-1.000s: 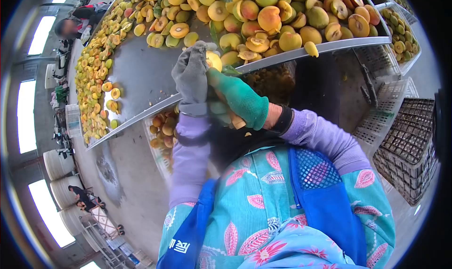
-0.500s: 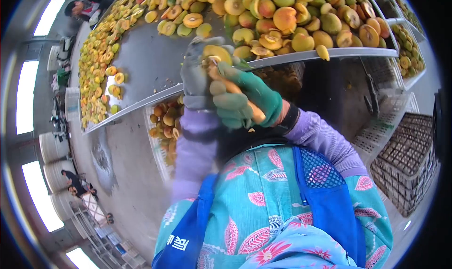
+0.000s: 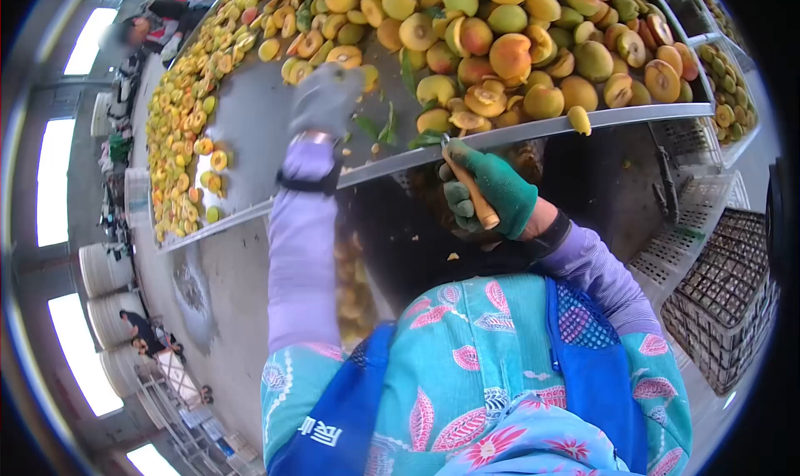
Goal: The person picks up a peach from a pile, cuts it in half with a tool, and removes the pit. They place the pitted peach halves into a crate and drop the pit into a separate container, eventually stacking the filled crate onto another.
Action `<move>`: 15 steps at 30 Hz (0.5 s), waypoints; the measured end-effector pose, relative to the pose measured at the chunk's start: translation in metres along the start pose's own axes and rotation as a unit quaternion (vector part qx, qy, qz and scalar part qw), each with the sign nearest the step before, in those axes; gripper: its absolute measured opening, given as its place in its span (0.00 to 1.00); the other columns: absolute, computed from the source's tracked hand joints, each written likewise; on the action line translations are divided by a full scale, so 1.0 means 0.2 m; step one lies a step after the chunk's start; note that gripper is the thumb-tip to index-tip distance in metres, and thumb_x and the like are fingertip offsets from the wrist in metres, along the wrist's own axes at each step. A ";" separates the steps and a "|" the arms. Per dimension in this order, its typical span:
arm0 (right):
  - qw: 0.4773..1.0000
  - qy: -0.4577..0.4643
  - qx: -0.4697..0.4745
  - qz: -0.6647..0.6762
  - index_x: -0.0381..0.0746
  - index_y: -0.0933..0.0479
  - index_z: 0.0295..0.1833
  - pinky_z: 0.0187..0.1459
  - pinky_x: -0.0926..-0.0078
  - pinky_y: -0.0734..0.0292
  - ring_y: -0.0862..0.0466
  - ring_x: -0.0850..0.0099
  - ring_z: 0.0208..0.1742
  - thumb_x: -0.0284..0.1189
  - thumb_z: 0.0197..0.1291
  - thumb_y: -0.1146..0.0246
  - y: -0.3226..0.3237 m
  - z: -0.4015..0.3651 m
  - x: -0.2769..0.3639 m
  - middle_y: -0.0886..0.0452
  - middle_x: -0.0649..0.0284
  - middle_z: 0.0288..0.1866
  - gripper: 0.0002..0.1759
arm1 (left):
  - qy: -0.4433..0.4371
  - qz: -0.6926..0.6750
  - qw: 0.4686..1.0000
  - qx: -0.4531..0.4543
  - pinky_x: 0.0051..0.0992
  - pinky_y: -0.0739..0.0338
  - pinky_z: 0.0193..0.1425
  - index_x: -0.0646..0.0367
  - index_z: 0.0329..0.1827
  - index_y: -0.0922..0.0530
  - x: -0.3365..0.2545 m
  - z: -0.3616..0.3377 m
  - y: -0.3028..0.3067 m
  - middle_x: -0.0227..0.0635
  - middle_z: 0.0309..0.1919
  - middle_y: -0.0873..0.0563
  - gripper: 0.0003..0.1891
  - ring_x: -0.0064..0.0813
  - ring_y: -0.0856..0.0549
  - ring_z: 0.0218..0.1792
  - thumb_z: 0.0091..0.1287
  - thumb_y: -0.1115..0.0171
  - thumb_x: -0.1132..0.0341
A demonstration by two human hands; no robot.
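My right hand (image 3: 497, 191), in a green glove, is closed round the wooden handle of a small tool (image 3: 475, 191). Its short metal tip points up towards the metal table rim (image 3: 533, 126). In a grey glove, my left hand (image 3: 323, 101) reaches over the table, smeared by motion, its fingertips beside halved apricots (image 3: 344, 57). Whether it holds a piece of fruit I cannot tell. A large heap of whole and cut apricots (image 3: 510, 55) lies beyond my right hand, with green leaves (image 3: 388, 124) near its left side.
Another spread of halved fruit (image 3: 179, 134) runs along the table's left. Crates (image 3: 721, 297) stand at the right, and a fruit-filled crate (image 3: 354, 289) sits below the table. One person (image 3: 154, 30) is at the far upper left, another (image 3: 142, 330) further down by white tubs (image 3: 112, 318).
My hands have parted. The left has moved away to the left over the table; the yellow fruit held between them is gone from the right hand, which keeps the tool.
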State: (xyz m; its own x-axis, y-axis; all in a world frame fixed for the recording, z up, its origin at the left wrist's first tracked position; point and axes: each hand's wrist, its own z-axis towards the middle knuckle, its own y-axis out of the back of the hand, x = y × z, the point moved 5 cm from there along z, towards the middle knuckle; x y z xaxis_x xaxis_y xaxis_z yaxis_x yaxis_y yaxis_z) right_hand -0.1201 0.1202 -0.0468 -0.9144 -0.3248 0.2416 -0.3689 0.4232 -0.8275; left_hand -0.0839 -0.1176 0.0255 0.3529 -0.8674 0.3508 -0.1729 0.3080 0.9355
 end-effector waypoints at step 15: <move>0.718 0.354 -0.141 -0.583 0.33 0.26 0.47 0.40 0.51 0.25 0.20 0.42 0.40 0.48 0.72 0.50 -0.23 0.15 0.15 0.20 0.40 0.36 0.26 | 0.115 -0.881 0.450 -0.088 0.24 0.19 0.44 0.69 0.58 0.25 -0.30 -0.31 -0.03 0.43 0.42 0.16 0.23 0.28 0.16 0.40 0.76 0.55 0.56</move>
State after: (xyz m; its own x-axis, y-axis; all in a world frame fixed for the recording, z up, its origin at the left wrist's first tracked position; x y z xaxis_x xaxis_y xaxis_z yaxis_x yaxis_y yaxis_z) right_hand -0.1268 0.0660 -0.0166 0.2243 -0.1280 0.9661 -0.8802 0.3989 0.2572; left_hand -0.0464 -0.0421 0.0015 -0.1107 0.2319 -0.9664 0.6298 -0.7359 -0.2488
